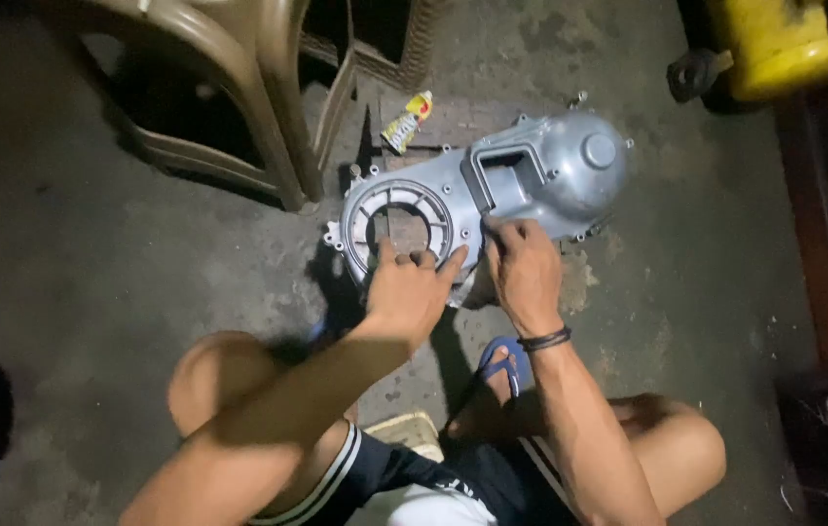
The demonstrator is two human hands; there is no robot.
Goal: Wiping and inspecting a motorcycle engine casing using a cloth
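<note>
1. Rough, stained concrete floor (141,273), dim light; you squat over it, knees spread, blue flip-flop (503,362) on one foot.
2. Silver engine side cover (492,190) lies flat on the floor straight ahead of you, round ring opening toward your left, domed end toward your right, rectangular duct opening between them.
3. Your left hand (412,290) rests on the near rim of the ring opening, fingers spread and loose, pressing rather than clasping; nothing is enclosed in it.
4. Your right hand (523,268) sits at the cover's near edge just below the duct opening, fingertips pinched together at the rim. Cannot tell whether they hold a small part or tool; too small and shaded. Black band on that wrist.
5. Step in hand, as a judgement: you steady the cover with the left while the right works a point on its edge.
6. Next move likely calls for a firm left-hand brace so the cover does not slide, and fine fingertip control on the right.
7. Around: tan plastic chair (239,97) beyond on the left, small yellow-red sachet (406,122) just behind the cover, yellow container (779,44) top right.
</note>
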